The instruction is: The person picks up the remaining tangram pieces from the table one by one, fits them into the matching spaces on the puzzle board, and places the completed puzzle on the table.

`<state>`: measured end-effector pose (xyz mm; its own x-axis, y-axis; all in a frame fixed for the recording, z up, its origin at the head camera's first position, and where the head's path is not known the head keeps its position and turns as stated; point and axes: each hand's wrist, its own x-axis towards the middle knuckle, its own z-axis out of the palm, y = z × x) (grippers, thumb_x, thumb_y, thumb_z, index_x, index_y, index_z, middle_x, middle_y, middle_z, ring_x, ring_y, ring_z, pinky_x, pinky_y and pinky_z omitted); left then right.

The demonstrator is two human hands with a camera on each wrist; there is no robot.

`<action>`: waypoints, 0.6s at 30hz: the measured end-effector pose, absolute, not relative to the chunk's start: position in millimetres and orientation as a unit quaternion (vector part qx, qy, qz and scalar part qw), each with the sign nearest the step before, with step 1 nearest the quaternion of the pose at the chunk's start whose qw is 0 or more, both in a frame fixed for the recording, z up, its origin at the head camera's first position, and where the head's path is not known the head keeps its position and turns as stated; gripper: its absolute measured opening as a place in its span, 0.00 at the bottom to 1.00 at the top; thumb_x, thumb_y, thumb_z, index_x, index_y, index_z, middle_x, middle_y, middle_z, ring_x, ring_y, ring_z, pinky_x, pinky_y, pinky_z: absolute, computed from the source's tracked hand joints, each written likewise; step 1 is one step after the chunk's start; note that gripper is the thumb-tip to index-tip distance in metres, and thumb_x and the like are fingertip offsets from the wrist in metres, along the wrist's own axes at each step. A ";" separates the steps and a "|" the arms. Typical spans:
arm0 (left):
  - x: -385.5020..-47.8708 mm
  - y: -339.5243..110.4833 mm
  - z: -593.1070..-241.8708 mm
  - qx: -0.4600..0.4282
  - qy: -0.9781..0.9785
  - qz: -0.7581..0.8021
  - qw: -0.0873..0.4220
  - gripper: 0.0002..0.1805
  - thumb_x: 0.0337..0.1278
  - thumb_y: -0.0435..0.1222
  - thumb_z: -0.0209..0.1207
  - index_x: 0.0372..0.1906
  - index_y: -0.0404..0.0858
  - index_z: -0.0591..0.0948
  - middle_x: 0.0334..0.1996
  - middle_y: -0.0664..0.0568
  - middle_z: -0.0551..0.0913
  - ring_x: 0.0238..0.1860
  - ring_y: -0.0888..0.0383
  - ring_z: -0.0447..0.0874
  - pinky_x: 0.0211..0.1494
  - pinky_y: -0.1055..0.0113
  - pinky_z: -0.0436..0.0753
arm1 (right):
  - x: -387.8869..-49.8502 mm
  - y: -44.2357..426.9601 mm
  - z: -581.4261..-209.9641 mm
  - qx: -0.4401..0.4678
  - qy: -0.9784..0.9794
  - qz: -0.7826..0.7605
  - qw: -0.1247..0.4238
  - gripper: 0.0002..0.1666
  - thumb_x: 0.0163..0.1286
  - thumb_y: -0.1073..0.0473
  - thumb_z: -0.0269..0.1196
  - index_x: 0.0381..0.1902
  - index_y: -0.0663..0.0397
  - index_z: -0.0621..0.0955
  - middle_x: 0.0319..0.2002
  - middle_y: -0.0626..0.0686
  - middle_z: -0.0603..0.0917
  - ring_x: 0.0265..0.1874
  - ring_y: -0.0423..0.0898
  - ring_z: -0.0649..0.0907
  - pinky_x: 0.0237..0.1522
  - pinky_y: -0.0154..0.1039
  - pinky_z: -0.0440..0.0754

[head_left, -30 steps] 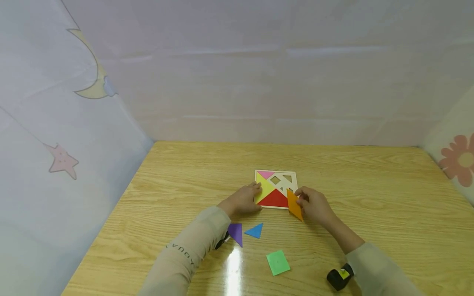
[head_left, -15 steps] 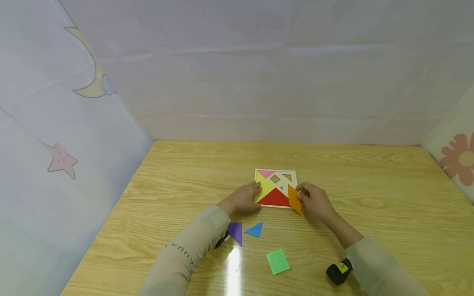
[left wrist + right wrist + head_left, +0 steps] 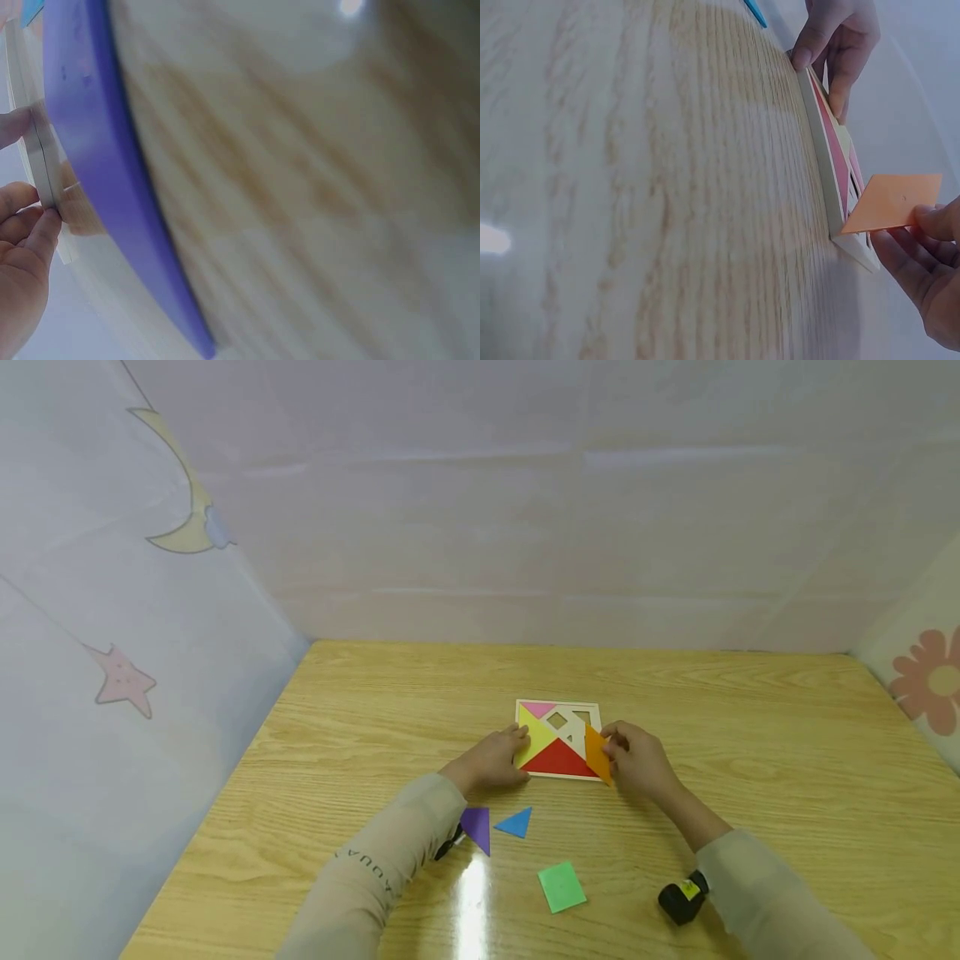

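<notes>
A tangram board (image 3: 570, 752) with a pale frame lies on the table, holding a yellow triangle (image 3: 531, 735), a red triangle (image 3: 558, 760) and a pink triangle (image 3: 537, 709). My left hand (image 3: 495, 758) grips its left side, thumb at the near corner and fingers over the yellow piece. Between thumb and fingers, my right hand (image 3: 637, 762) pinches an orange parallelogram piece (image 3: 900, 199). That piece stands tilted over the board's right side, its lower corner close to the near right corner; whether it touches is unclear.
Nearer me lie a purple triangle (image 3: 477, 829), partly behind the left sleeve, a blue triangle (image 3: 515, 822) and a green square (image 3: 562, 887). Black wrist-worn devices show at both sleeves, such as the right one (image 3: 682, 900). A fabric backdrop (image 3: 570, 543) rises behind the table.
My right hand has moved slightly away from me, bringing the orange parallelogram piece further over the board's right side. The left hand stays on the board.
</notes>
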<state>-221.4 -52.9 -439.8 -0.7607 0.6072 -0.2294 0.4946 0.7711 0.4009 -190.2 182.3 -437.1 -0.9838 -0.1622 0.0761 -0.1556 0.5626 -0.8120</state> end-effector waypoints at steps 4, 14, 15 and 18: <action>-221.5 -52.9 -440.1 0.300 0.924 0.158 0.177 0.33 0.50 0.42 0.55 0.61 0.34 0.61 0.64 0.48 0.53 0.65 0.55 0.43 0.63 0.67 0.49 | -192.6 182.4 -437.5 -0.088 0.885 -0.456 -0.001 0.08 0.60 0.73 0.52 0.38 0.68 0.73 0.24 0.56 0.74 0.18 0.46 0.74 0.19 0.33 0.74; -221.5 -53.4 -440.3 0.305 0.925 0.148 0.169 0.33 0.50 0.42 0.55 0.61 0.34 0.62 0.64 0.48 0.54 0.65 0.55 0.43 0.63 0.66 0.50 | -195.7 179.5 -437.7 -0.074 0.886 -0.458 -0.019 0.08 0.59 0.73 0.53 0.38 0.69 0.74 0.26 0.57 0.74 0.20 0.48 0.75 0.20 0.31 0.75; -221.4 -53.4 -440.5 0.305 0.926 0.147 0.169 0.33 0.50 0.42 0.55 0.61 0.34 0.62 0.64 0.48 0.54 0.65 0.55 0.43 0.63 0.66 0.50 | -196.2 179.2 -437.9 -0.074 0.884 -0.461 -0.020 0.08 0.59 0.73 0.53 0.38 0.69 0.74 0.26 0.58 0.74 0.20 0.48 0.75 0.20 0.31 0.75; -221.4 -53.1 -440.3 0.302 0.926 0.151 0.171 0.33 0.50 0.42 0.55 0.61 0.34 0.62 0.64 0.48 0.54 0.65 0.55 0.43 0.63 0.66 0.50 | -197.4 178.3 -438.9 -0.072 0.879 -0.472 -0.020 0.08 0.60 0.73 0.52 0.38 0.70 0.74 0.27 0.58 0.74 0.20 0.49 0.75 0.20 0.32 0.76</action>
<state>-221.4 -53.1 -440.3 -0.7588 0.6108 -0.2260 0.5076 0.7721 0.3824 -197.4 178.3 -438.9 -0.9888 -0.1073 0.1035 -0.1455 0.5450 -0.8257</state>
